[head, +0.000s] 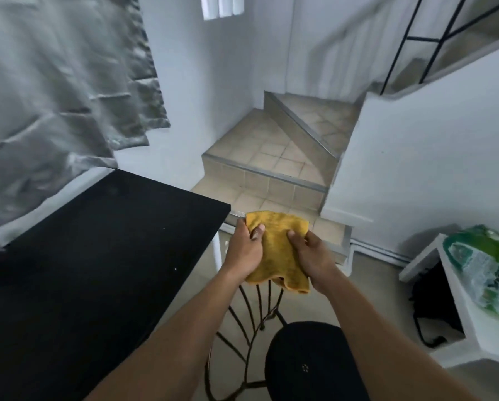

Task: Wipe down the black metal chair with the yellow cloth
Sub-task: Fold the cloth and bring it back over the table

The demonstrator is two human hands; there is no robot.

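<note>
Both my hands hold the yellow cloth (pixel 275 250) in front of me, above the top of the chair back. My left hand (pixel 244 250) grips its left edge with the thumb on top. My right hand (pixel 312 256) grips its right side, thumb pressed into the fabric. The black metal chair (pixel 251 337) stands below, its curved wire backrest rising toward the cloth and its round black seat (pixel 309 366) at the bottom of the view. The cloth hides the top of the backrest.
A black tabletop (pixel 97 256) fills the left side next to the chair. Tiled steps (pixel 271 169) rise ahead, with a white wall (pixel 430 169) to their right. At right stand a white shelf (pixel 468 314) with a green plastic bag (pixel 485 264) and a black bag (pixel 433 308) beneath.
</note>
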